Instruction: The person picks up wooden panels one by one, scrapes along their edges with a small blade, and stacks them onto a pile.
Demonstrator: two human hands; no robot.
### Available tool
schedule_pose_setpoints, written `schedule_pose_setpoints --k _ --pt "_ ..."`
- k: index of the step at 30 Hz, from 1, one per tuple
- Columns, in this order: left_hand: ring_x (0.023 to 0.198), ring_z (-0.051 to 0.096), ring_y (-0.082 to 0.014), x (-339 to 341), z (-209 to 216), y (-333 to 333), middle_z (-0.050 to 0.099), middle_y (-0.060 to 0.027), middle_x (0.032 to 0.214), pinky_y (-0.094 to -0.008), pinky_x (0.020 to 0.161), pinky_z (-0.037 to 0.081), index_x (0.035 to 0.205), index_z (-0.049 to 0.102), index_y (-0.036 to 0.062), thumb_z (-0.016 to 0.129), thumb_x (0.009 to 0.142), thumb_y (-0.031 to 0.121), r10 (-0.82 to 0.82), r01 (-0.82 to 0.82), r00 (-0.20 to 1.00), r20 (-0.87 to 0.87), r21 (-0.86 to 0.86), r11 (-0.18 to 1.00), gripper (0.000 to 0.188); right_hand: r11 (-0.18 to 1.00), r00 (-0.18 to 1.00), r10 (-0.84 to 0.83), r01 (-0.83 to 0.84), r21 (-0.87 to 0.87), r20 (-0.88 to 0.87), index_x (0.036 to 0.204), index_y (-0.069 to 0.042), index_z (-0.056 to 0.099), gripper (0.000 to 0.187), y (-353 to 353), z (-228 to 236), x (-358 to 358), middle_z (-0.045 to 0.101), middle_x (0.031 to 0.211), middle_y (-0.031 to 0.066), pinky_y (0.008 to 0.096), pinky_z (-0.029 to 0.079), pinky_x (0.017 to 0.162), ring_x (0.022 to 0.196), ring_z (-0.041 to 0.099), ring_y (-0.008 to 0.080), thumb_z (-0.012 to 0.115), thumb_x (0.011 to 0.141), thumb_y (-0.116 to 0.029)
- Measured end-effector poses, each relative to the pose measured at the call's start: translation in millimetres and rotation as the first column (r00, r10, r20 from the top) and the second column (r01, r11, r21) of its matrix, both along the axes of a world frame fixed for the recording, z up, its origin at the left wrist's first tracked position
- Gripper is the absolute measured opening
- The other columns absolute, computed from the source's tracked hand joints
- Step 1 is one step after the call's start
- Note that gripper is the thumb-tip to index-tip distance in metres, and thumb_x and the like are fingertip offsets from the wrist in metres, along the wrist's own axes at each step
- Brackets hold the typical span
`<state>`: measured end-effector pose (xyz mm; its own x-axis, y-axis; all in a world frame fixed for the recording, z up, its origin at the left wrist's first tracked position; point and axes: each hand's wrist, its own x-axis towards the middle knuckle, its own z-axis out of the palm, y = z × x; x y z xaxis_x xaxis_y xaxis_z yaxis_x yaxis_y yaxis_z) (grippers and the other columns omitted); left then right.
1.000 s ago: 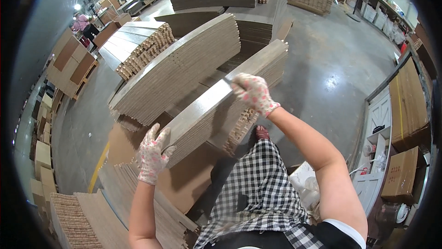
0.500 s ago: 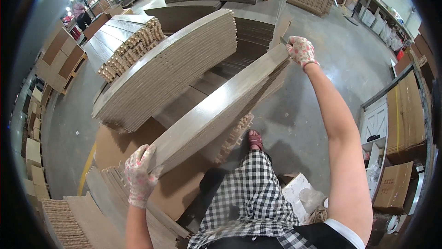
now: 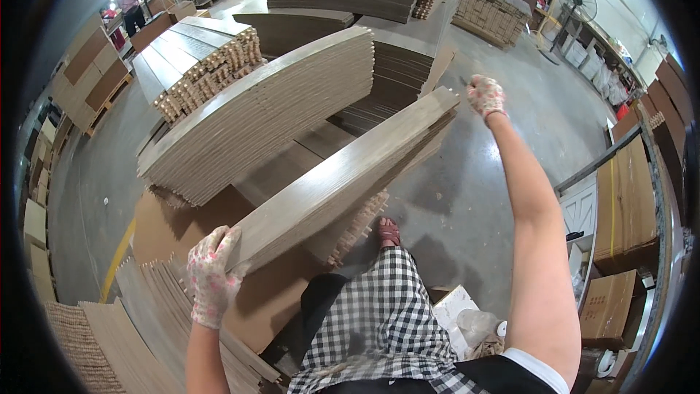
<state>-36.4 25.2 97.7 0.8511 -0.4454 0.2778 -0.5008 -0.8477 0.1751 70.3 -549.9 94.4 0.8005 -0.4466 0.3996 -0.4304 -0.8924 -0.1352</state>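
**Two gloved hands at a bundle of long boards**

Head view: a bundle of long grey-brown boards [image 3: 343, 179] lies slantwise before the person, its near end low at the left, its far end high at the right. Everything else is placed from this bundle.

The left hand [image 3: 211, 274], in a white glove with pink flecks, is at the bundle's near end. The forearm rises from the lower edge, nearly upright, and the fingers curl round the lower corner of the boards, thumb side against the end face; the hand is closed on the wood.

The right hand [image 3: 486, 95], in the same kind of glove, is just beyond the bundle's far end, a little to its right. The arm is stretched long and almost straight, bare from shoulder to wrist. The fingers are balled into a fist; whether it touches the boards I cannot tell.

Behind the bundle, on its left, lies a larger stack of boards [image 3: 262, 113]. Under the near end lie brown cardboard sheets [image 3: 175, 223]. Right of the bundle is grey concrete floor [image 3: 467, 197], and below its middle the person's checked garment [image 3: 379, 321].
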Motion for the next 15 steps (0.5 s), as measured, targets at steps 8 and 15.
schedule_pose_setpoints --k 8,15 --pt "0.111 0.052 -0.0304 5.8 -2.8 3.8 0.054 -0.0106 0.124 -0.0411 0.09 0.042 0.127 0.05 0.0087 0.074 0.067 0.022 -0.054 0.06 0.996 0.075 -0.08 0.995 0.067 0.898 0.891 0.439 -0.437 -0.044 0.118 0.073 -0.009 0.057 0.005 185.3 -18.6 -30.4 0.061 0.074 0.0148 0.0459 0.048 0.064 0.075 0.061 0.0367 0.06 0.07 -0.011" --pt "0.12 0.047 -0.0321 -18.5 -22.9 45.4 0.052 -0.0183 0.126 -0.0398 0.102 0.035 0.128 0.044 -0.0038 0.039 0.097 0.036 0.186 0.164 0.898 0.398 -0.697 0.698 0.051 0.378 0.407 0.906 -0.901 0.213 0.114 0.077 -0.01 0.059 0.015 494.8 -21.5 -89.2 0.061 0.072 0.0099 0.0369 0.052 0.058 0.068 0.065 0.0272 0.066 0.064 -0.009"
